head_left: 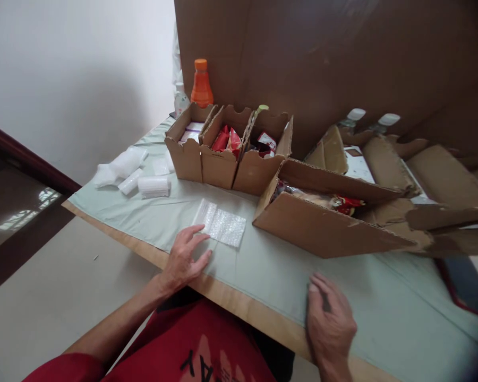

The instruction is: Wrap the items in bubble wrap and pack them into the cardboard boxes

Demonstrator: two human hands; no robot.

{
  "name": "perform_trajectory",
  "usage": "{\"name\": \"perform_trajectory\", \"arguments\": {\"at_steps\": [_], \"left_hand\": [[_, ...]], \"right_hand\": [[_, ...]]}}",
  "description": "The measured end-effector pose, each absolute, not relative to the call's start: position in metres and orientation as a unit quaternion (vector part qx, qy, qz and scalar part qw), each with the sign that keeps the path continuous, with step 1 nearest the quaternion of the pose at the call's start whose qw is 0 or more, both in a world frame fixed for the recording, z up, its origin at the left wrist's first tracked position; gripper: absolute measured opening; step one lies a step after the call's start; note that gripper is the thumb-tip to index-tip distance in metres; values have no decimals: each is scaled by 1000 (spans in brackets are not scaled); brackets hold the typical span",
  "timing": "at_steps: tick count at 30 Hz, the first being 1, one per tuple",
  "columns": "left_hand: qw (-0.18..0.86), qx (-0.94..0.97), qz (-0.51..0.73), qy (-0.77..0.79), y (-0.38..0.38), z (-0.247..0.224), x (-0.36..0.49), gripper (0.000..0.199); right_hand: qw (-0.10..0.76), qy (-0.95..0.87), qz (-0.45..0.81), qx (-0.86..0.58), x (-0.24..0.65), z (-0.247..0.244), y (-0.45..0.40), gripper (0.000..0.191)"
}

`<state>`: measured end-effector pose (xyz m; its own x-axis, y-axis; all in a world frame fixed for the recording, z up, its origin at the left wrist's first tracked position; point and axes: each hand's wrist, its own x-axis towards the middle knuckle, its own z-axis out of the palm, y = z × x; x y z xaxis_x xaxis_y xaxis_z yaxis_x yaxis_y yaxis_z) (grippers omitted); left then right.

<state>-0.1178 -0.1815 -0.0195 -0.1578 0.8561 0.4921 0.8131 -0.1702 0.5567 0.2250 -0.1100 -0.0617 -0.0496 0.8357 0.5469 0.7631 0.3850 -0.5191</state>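
Observation:
My left hand (188, 253) is at the table's front edge, fingers slightly bent and spread apart. Its fingertips are at the near left edge of a flat bubble wrap pouch (227, 225); whether they touch it I cannot tell. The pouch lies on the pale green cloth, and the hand holds nothing. Farther right, my right hand (330, 317) rests on its side by the same edge. Its fingers are curled in loosely, with the thumb beside them, and nothing shows in them.
Behind the pouch stand open cardboard bins (219, 167) with red packets and boxes inside. A wider cardboard bin (326, 225) holds wrapped items. White foam rolls (153, 185) lie at the left. An orange bottle (201, 85) stands at the back. A dark flat object (468, 286) is at far right.

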Motion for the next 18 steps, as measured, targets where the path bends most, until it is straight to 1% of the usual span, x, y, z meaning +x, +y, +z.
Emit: {"name": "perform_trajectory", "arguments": {"at_steps": [2,4,8,10,14,18], "left_hand": [[8,650,378,659,-171,-22,-123,28],[-2,661,349,664,-158,-29,-123,31],[12,632,305,712,-134,-47,-126,51],[20,608,308,732,-126,-53,-131,55],[36,560,377,736,-117,-56,-146,46],[80,510,445,732,-111,-52,-157,38]], "right_hand": [[395,-760,66,-512,200,-59,-117,25],[361,-801,79,-472,173,-59,-116,27],[264,-861,91,-425,123,-58,-93,46],[229,-876,94,-413,102,-56,-80,53],[209,-888,100,-397,70,-53,-62,53],[212,-888,114,-392,56,-48,-61,41]]}}
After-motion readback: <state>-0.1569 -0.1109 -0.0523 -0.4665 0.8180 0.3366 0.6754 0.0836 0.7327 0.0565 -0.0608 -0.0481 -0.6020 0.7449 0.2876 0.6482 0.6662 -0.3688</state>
